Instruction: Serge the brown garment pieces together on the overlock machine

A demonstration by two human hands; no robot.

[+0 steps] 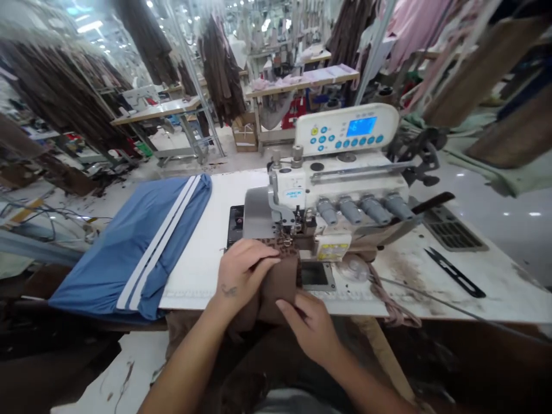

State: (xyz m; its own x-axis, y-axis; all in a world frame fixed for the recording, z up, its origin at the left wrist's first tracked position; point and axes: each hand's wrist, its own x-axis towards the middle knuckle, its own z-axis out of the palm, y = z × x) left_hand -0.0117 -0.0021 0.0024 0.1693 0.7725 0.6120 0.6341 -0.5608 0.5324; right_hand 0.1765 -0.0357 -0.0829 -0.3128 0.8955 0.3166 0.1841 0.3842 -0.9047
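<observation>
A piece of brown fabric (279, 282) with a patterned strip along its far part lies at the front of a white overlock sewing machine (294, 192). Its far edge reaches the needle and presser foot area. My left hand (244, 270) rests on the fabric's left side, thumb and fingers closed on it just before the presser foot. Lower down, my right hand (311, 325) grips the fabric's near right edge between thumb and fingers. Part of the cloth hangs over the table edge, and the fingertips beneath it are hidden.
Folded blue cloth with white stripes (150, 241) lies left on the white table (190, 276). A phone (235, 223) sits beside the machine. Black thread snips (457, 273) and a pinkish cloth tie (392, 299) lie right. Brown garments (222, 63) hang behind.
</observation>
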